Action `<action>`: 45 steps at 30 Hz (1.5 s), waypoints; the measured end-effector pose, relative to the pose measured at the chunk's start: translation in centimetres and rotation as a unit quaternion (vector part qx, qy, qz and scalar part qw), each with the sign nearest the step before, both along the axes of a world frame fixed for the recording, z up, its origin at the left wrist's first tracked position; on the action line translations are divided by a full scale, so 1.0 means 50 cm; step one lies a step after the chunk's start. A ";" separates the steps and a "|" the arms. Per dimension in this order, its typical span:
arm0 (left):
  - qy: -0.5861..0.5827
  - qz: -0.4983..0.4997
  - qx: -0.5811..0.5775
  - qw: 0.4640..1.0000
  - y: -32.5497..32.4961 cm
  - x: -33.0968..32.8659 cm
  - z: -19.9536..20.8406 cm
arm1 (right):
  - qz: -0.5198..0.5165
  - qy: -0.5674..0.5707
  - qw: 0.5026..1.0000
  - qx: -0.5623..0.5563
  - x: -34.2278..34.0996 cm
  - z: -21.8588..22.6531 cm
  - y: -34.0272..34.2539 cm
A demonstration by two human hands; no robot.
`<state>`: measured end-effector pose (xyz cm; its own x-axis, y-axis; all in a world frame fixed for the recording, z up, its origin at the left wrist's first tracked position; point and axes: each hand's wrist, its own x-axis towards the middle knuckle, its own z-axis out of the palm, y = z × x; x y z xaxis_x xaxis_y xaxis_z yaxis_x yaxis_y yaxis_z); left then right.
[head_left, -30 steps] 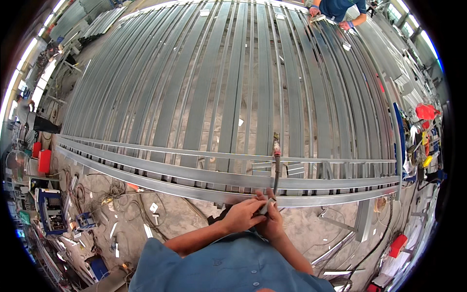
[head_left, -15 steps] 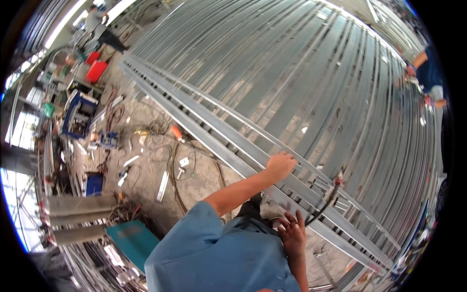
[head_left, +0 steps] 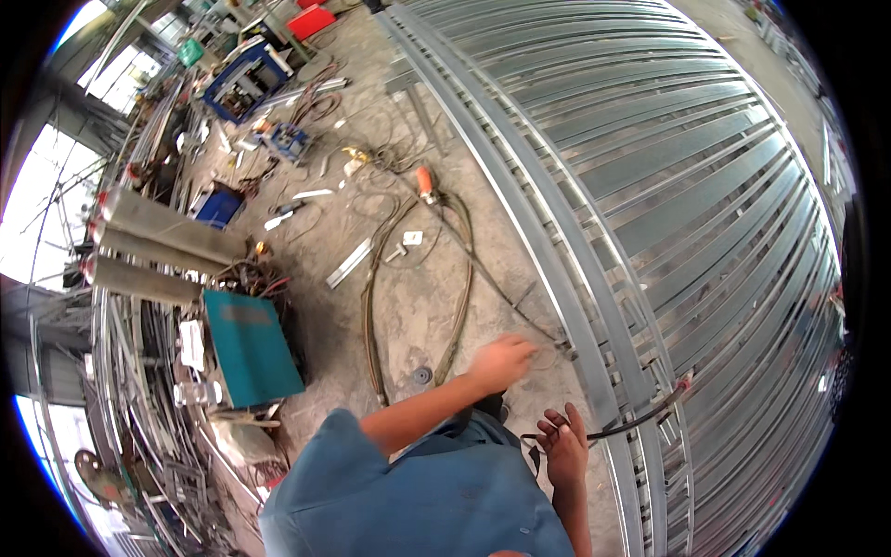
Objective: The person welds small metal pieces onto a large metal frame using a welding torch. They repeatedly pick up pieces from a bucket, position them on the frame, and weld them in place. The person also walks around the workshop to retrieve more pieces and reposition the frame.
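Over the concrete floor, just left of the metal frame, my left hand [head_left: 502, 363] is smeared by motion. Its fingers point right, and nothing can be made out in them. My right hand [head_left: 566, 450] is palm up near my waist, fingers apart and slightly bent. A black cable [head_left: 639, 421] runs from a red-tipped fitting [head_left: 685, 382] on the frame to this hand and seems to pass behind it. Whether the fingers touch the cable is unclear. The frame of grey metal rails [head_left: 524, 190] and long slats [head_left: 668, 176] spreads to the right.
Hoses [head_left: 372, 316] loop across the floor near an orange-handled tool [head_left: 425, 181], a hammer [head_left: 396, 252] and a metal strip [head_left: 350, 264]. To the left are gas cylinders [head_left: 172, 226], a teal box [head_left: 252, 348] and a blue-framed machine [head_left: 243, 82]. Red boxes [head_left: 311, 20] stand farther back.
My left hand has come off the frame's rail and moved left over the floor. My view has swung left; the co-workers have mostly gone from it. My right hand stays near my waist.
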<state>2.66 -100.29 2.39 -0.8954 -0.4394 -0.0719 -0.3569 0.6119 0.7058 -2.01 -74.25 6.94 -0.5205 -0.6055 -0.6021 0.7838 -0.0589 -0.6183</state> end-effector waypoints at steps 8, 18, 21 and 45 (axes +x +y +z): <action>-0.396 0.206 0.188 0.875 0.035 0.574 -0.231 | 0.034 -0.020 0.991 0.131 0.128 -0.018 0.068; -0.118 -0.057 0.399 0.907 0.095 0.232 -0.059 | -0.226 -0.001 0.935 0.273 0.380 -0.129 0.337; 0.006 -0.282 0.472 0.835 0.218 0.101 0.231 | -0.332 -0.043 0.876 0.347 0.550 -0.171 0.441; 0.238 -0.861 0.375 0.249 1.532 0.602 0.884 | -0.752 -0.314 0.470 0.340 1.587 -0.359 1.082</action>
